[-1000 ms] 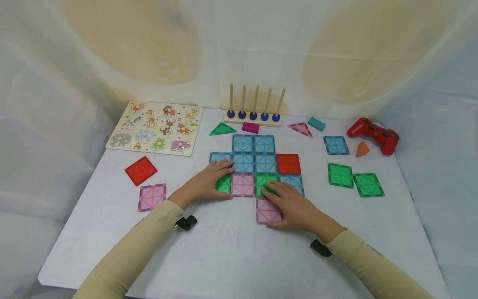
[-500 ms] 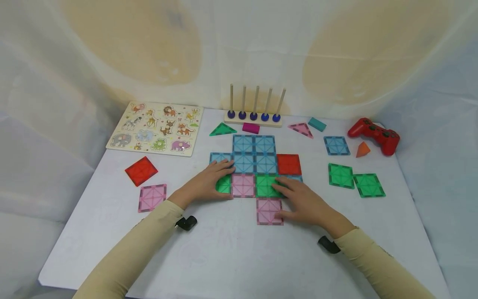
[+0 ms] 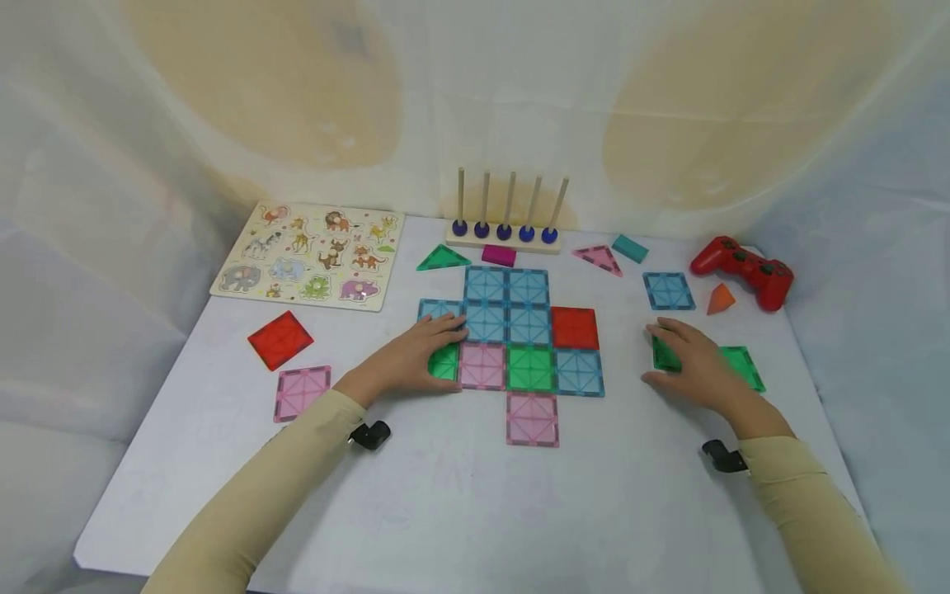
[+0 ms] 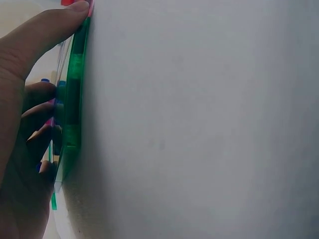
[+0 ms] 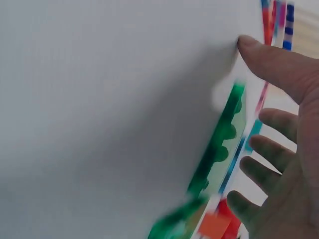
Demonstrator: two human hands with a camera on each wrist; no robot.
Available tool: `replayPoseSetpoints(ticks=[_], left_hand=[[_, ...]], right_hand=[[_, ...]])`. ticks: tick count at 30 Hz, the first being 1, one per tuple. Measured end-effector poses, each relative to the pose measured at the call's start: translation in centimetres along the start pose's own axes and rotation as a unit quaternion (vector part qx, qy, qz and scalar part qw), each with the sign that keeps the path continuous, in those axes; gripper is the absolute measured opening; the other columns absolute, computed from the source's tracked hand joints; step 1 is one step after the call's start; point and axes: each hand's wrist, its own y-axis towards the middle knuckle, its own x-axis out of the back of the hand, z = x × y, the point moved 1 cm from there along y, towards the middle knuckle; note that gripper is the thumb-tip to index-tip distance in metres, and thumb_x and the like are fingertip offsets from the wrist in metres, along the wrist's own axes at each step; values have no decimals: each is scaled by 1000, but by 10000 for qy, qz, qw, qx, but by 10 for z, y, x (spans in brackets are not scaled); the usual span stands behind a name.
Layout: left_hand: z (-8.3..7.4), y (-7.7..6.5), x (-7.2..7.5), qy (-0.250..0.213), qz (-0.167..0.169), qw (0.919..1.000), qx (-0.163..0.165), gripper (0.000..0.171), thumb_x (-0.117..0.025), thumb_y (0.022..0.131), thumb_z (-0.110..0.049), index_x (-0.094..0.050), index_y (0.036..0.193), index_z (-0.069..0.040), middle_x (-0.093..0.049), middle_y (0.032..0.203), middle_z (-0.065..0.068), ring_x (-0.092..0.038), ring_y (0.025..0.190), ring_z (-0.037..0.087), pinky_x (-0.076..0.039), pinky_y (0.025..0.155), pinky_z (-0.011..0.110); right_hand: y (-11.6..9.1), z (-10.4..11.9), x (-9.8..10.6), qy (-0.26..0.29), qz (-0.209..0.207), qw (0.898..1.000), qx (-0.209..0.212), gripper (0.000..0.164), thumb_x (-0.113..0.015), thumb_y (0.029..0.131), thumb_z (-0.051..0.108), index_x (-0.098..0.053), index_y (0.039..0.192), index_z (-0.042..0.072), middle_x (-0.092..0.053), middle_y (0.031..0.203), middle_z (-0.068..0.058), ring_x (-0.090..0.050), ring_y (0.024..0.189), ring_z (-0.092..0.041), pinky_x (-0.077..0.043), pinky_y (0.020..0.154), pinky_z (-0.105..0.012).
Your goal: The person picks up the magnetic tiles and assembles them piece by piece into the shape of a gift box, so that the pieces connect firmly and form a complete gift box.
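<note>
On the table, square magnetic tiles lie edge to edge in a flat patchwork, with blue [image 3: 486, 285], pink [image 3: 482, 365], green [image 3: 530, 369] and red [image 3: 575, 327] ones. My left hand [image 3: 404, 355] rests over its left side, fingers across a blue tile [image 3: 438, 308] and a green tile [image 3: 444, 363]; the thumb lies near the green tile's front edge. To the right, my right hand [image 3: 698, 367] is spread over a loose green tile [image 3: 665, 356], partly hiding it. The right wrist view has that hand's fingers [image 5: 269, 149] apart, above the tile. A second green tile [image 3: 744, 369] lies beside it.
Loose red [image 3: 280, 340] and pink [image 3: 300, 394] tiles lie at left, below an animal puzzle board [image 3: 312, 256]. A peg stand [image 3: 505, 235] stands at the back. At right are a blue tile [image 3: 669, 291], an orange piece [image 3: 720, 299] and a red game controller [image 3: 742, 268].
My right hand has left the patchwork's green and pink tiles and moved right, over the loose green tile. My left hand has stayed nearly still.
</note>
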Motion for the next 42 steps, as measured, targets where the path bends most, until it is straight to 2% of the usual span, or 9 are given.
replayPoseSetpoints(ticks=[4,9,14,19,28,36,42], left_hand=[[0,1,2,-37,-29,10000,-58,96,-78,82,-60,-39,158,-15,-21,169,-1,-11,156,22,-9,126,42],[0,1,3,-55,-32,9999,-121,97,-78,82,-60,-39,158,-14,-22,168,0,-12,156,23,-9,126,43],[2,0,3,36,100,9999,-97,97,-76,83,-62,-36,159,-17,-20,169,-1,-10,157,22,-9,126,43],[3,0,4,121,149,9995,-256,94,-74,85,-61,-36,159,-17,-19,169,-1,-10,157,21,-5,127,44],[5,0,6,190,203,9990,-345,90,-70,89,-60,-35,160,-16,-18,169,0,-9,157,22,-2,127,44],[4,0,7,147,209,9988,-413,89,-71,90,-56,-35,160,-14,-19,169,2,-10,156,24,-3,126,46],[4,0,7,95,196,9988,-428,90,-72,89,-56,-35,160,-14,-19,169,2,-11,156,25,-3,127,45]], right_hand=[[-1,-19,10,-16,181,9995,-247,92,-79,87,42,-33,158,6,-25,159,-29,-25,140,-54,-35,103,-75],[-4,-26,16,93,416,9986,-321,87,-76,89,44,-37,156,4,-31,153,-33,-30,135,-56,-40,100,-74],[-3,-26,13,-93,230,9993,-290,84,-77,88,48,-44,152,5,-37,146,-33,-37,128,-54,-45,96,-72],[-5,-19,11,-210,70,9993,-296,85,-77,86,50,-45,152,7,-38,145,-33,-38,127,-53,-46,94,-72],[-6,24,13,-213,-372,9987,271,78,-81,86,40,-49,152,13,-42,144,-27,-41,129,-48,-52,91,-66],[-4,81,4,-410,-243,9958,778,76,-83,84,41,-54,150,17,-51,140,-21,-47,128,-41,-55,92,-59],[2,117,-15,-511,-299,9870,1496,75,-85,80,44,-59,145,17,-58,133,-14,-54,121,-33,-57,93,-51]])
